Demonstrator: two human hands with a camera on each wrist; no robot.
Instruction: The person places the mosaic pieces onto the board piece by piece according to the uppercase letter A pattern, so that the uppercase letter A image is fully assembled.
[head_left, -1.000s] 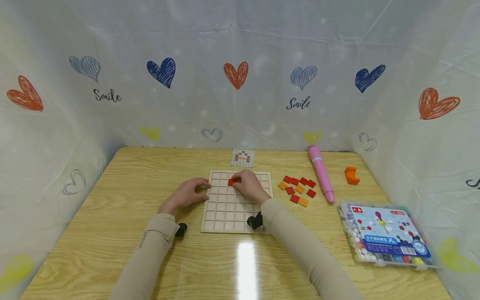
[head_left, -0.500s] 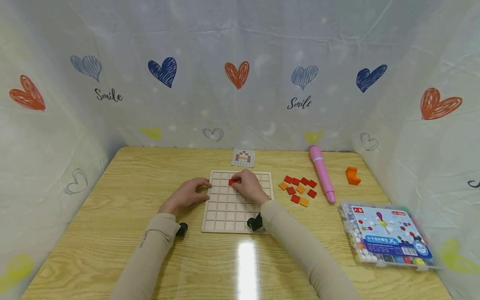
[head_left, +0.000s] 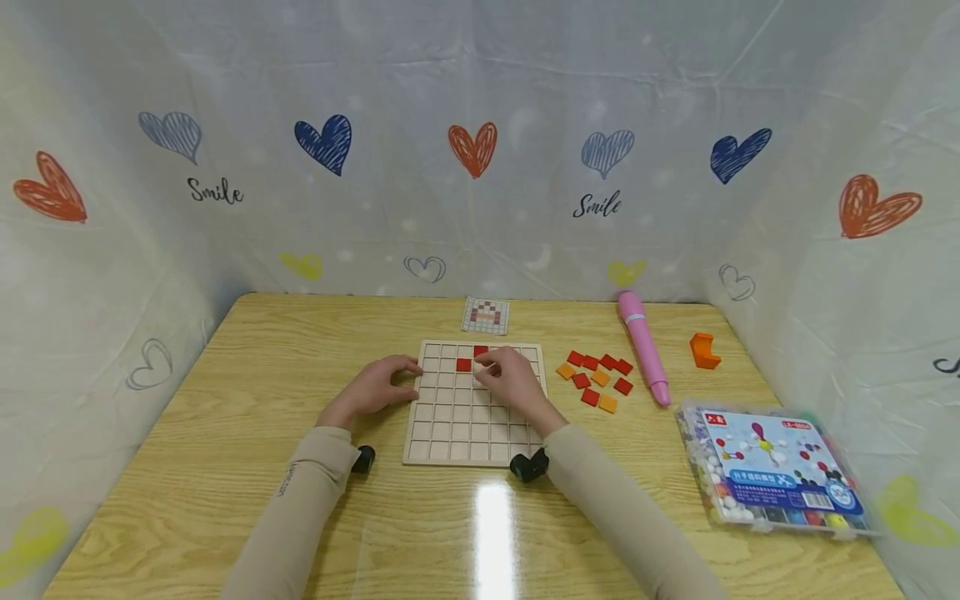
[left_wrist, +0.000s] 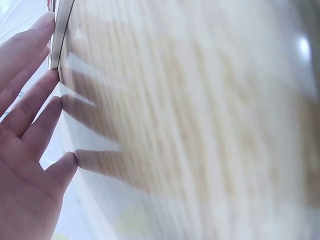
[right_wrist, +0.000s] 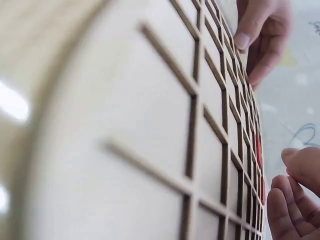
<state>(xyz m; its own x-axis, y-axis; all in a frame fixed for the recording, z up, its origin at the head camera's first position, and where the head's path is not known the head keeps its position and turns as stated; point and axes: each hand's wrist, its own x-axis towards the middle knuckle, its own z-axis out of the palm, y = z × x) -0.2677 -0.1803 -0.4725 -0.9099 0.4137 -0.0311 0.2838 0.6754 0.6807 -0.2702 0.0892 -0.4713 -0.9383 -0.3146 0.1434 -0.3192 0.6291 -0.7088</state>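
Observation:
A wooden grid board [head_left: 442, 429] lies flat on the table. One red tile [head_left: 463, 365] sits in a cell of its second row, and another red tile [head_left: 481, 351] shows in the top row, partly beside the right fingertips. My right hand [head_left: 513, 382] hovers over the board's upper right part, thumb and fingers bent loosely and apart, with no tile seen between them. At the board's left edge my left hand [head_left: 378, 385] rests its spread fingertips; in the left wrist view some fingers [left_wrist: 42, 125] touch the table beside the board's edge.
Several loose red and orange tiles [head_left: 600, 378] lie right of the board. A patterned card [head_left: 486, 316] is behind it. Farther right are a pink pen-shaped stick [head_left: 643, 350], an orange bracket-like piece [head_left: 704, 351] and a clear box of coloured beads [head_left: 776, 467]. A printed curtain surrounds the table.
My right hand has drawn back slightly to the right, off the red tile in the second row, which now lies uncovered. The top-row red tile has come into view. The left hand stays put.

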